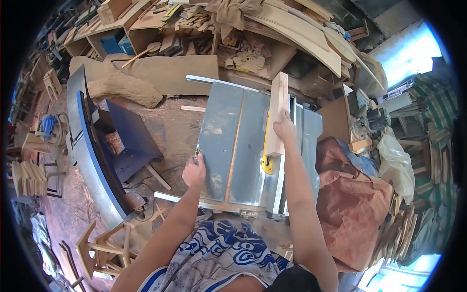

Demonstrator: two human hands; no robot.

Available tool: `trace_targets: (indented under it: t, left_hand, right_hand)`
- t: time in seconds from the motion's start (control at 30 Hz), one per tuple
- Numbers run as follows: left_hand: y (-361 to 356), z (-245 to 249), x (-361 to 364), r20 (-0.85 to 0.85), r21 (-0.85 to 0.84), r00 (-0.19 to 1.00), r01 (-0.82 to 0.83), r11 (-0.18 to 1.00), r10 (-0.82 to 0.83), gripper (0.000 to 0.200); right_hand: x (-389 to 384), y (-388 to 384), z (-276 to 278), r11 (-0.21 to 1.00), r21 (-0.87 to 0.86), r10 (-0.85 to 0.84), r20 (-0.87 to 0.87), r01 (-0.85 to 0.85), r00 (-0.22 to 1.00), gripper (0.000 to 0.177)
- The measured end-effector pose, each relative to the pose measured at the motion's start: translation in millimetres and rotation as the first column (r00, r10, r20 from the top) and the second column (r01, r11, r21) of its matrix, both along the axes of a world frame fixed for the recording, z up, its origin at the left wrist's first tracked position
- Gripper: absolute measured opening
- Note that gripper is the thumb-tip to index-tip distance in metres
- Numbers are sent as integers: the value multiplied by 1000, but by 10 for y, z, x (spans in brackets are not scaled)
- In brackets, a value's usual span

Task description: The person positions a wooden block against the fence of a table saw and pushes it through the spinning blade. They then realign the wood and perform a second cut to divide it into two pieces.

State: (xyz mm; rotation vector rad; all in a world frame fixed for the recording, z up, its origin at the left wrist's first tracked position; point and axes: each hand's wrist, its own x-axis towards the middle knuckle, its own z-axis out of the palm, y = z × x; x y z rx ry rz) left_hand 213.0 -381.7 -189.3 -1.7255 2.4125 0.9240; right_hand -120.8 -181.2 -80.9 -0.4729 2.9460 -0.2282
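Observation:
A grey table saw (221,141) stands in front of me. On its right part lies a long pale wooden beam (279,95), alongside the metal fence, with a yellow insert (267,164) showing at its left side and below its near end. My right hand (285,128) is closed around the beam near its middle. At the table's left edge, my left hand (194,171) rests with its fingers curled at the rim; what its fingertips hold, if anything, is hidden.
To the left stands a blue machine with a long metal bed (92,170). Shelves with wood scraps (189,19) run along the back. Reddish cloth (352,209) lies at the right. A wooden stool frame (109,248) is at the lower left.

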Motion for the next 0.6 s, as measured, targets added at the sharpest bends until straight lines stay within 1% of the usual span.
trace_targets:
  t: [0.1, 0.17, 0.27, 0.33, 0.37, 0.43, 0.47, 0.5, 0.57, 0.6]
  left_hand:
    - [0, -43, 13, -51, -22, 999, -3, 1000, 2, 69]
    - [-7, -55, 11, -41, -18, 999, -3, 1000, 2, 69]
    - [-17, -46, 10, -19, -11, 1000, -1, 1000, 0, 69]
    - [-6, -39, 2, -9, -3, 1000, 4, 1000, -4, 70]
    - [-1, -28, 5, -26, -14, 1000, 1, 1000, -1, 70]
    - [-1, -22, 5, -39, -23, 999, -1, 1000, 0, 70]
    - [-9, -12, -3, -38, -15, 999, 1, 1000, -2, 70]
    - [-6, -15, 14, -33, -6, 999, 4, 1000, -4, 70]
    - [-3, -9, 16, -41, -4, 999, 1, 1000, -2, 70]
    - [-3, -1, 9, -58, -8, 998, -4, 1000, 3, 70]
  right_hand:
    - [-6, -17, 30, 1000, 23, 5, 11, -5, 1000, 70]
    - [11, -18, 40, 999, 32, 0, 7, 0, 1000, 69]
    - [12, 10, 6, 999, 29, 41, -3, -41, 999, 66]
    - [-33, 23, -111, 998, -2, 55, -79, -56, 995, 67]
    - [-34, 26, -73, 999, 0, 53, -77, -53, 996, 67]
    - [-45, 16, -8, 995, -98, 33, -20, -34, 999, 68]
    - [-186, 96, -239, 987, -156, 37, -70, -47, 997, 67]
    - [-196, 122, -206, 988, -150, 35, -58, -43, 998, 67]
    - [-254, 163, -153, 980, -197, -22, 55, 32, 998, 63]
    - [-266, 171, -163, 979, -198, -39, 17, 41, 999, 61]
